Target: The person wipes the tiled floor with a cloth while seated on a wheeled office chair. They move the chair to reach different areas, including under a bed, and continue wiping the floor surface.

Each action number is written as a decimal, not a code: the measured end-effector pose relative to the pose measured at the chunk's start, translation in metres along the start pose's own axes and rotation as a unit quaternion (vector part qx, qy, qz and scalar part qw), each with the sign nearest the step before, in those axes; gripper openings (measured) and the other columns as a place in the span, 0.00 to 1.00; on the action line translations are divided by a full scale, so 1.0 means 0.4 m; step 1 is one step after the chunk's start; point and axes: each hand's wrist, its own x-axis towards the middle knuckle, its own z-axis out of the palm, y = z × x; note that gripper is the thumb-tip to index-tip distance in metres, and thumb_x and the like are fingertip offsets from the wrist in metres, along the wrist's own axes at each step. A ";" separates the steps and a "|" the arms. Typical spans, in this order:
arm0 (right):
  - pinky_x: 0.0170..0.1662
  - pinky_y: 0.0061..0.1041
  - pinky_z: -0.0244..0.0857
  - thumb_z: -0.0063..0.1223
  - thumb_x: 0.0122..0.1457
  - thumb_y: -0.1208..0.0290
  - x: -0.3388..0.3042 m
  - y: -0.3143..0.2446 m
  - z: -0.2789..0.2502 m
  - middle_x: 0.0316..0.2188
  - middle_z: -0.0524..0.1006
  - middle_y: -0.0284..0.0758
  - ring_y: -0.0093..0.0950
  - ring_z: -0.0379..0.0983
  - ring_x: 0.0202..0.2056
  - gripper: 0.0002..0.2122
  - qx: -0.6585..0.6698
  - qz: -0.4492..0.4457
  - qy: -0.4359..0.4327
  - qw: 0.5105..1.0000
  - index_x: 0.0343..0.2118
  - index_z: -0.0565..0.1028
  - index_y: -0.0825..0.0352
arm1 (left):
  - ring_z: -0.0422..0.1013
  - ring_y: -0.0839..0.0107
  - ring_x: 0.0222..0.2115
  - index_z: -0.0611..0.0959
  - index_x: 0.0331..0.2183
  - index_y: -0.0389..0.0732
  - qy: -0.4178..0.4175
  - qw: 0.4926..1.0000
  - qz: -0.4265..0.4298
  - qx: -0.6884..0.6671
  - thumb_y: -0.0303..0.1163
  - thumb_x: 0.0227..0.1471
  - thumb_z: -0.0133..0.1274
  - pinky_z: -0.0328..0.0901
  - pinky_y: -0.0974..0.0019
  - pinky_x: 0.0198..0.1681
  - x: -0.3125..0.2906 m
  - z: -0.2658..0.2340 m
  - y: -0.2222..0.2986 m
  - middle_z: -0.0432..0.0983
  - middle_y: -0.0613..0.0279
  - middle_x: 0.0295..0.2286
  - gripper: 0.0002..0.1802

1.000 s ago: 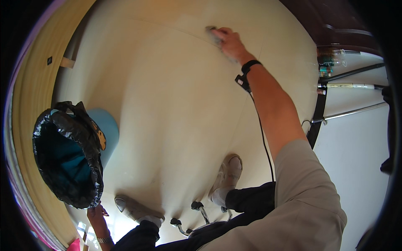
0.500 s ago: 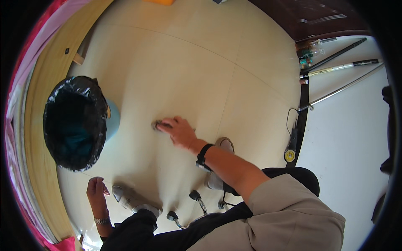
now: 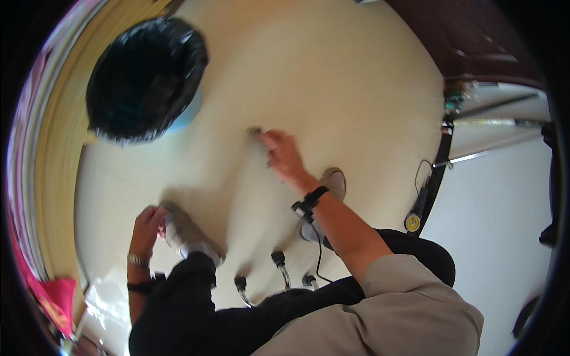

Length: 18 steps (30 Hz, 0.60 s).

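My right hand (image 3: 284,155) is stretched out over the floor, its fingers closed round a small grey-brown object (image 3: 255,130). Motion blurs that object, and its kind cannot be made out. Beside my left shoe (image 3: 189,230), my left hand (image 3: 148,225) hangs with its fingers curled in; whatever they may hold is hidden. To the far left of my right hand stands a light blue trash bin (image 3: 189,114), lined with a black plastic bag (image 3: 199,56). The bag's folds cover the rim, and the inside looks dark.
A wooden bed frame (image 3: 56,160) runs along the left side. Wheeled chair legs (image 3: 282,270) stick out below me. Against the white wall at right lean several poles (image 3: 484,155), with a black tool (image 3: 417,207) nearby. A dark brown door (image 3: 475,44) stands at the far right.
My view has shifted, so the bin sits farther up and to the right in it. My right hand keeps hold of the grey-brown object. My left hand is now closer beside the left shoe.
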 end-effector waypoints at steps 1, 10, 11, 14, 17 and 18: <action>0.61 0.46 0.76 0.63 0.61 0.81 0.015 0.019 -0.018 0.61 0.80 0.39 0.49 0.76 0.60 0.28 0.003 0.051 -0.004 0.999 0.65 0.83 0.56 | 0.73 0.77 0.25 0.85 0.37 0.40 -0.013 1.000 0.005 0.027 0.41 0.75 0.59 0.71 0.68 0.29 0.008 -0.004 -0.030 0.77 0.69 0.26 0.16; 0.57 0.45 0.80 0.63 0.69 0.62 0.150 0.140 -0.245 0.50 0.89 0.47 0.47 0.87 0.53 0.15 -0.193 0.155 0.111 0.962 0.52 0.90 0.62 | 0.79 0.75 0.29 0.87 0.45 0.41 -0.060 0.998 -0.016 0.015 0.44 0.75 0.60 0.77 0.67 0.34 0.073 -0.043 -0.135 0.82 0.68 0.31 0.15; 0.57 0.44 0.80 0.63 0.69 0.60 0.199 0.171 -0.248 0.49 0.90 0.46 0.47 0.87 0.54 0.15 -0.203 0.146 0.143 0.958 0.51 0.90 0.62 | 0.79 0.76 0.31 0.87 0.46 0.41 -0.043 0.999 -0.021 0.022 0.44 0.75 0.60 0.77 0.67 0.35 0.076 -0.053 -0.132 0.82 0.68 0.32 0.15; 0.56 0.45 0.81 0.63 0.69 0.63 0.361 0.278 -0.286 0.45 0.91 0.44 0.47 0.87 0.51 0.13 -0.162 0.137 0.186 0.960 0.48 0.91 0.63 | 0.80 0.75 0.34 0.86 0.47 0.41 -0.020 0.999 -0.014 0.021 0.44 0.75 0.60 0.77 0.67 0.38 0.084 -0.069 -0.137 0.82 0.68 0.32 0.15; 0.55 0.45 0.81 0.63 0.69 0.63 0.474 0.353 -0.329 0.44 0.91 0.43 0.47 0.88 0.50 0.13 -0.231 0.159 0.150 0.948 0.47 0.91 0.63 | 0.78 0.76 0.34 0.86 0.48 0.42 -0.021 0.996 -0.010 0.087 0.43 0.75 0.60 0.75 0.67 0.39 0.090 -0.062 -0.161 0.82 0.69 0.33 0.14; 0.54 0.45 0.82 0.63 0.69 0.62 0.496 0.365 -0.336 0.44 0.91 0.43 0.47 0.88 0.49 0.13 -0.264 0.190 0.126 0.937 0.47 0.91 0.63 | 0.77 0.74 0.35 0.86 0.46 0.42 -0.031 0.993 -0.009 0.111 0.40 0.73 0.63 0.74 0.65 0.41 0.089 -0.058 -0.170 0.81 0.66 0.36 0.12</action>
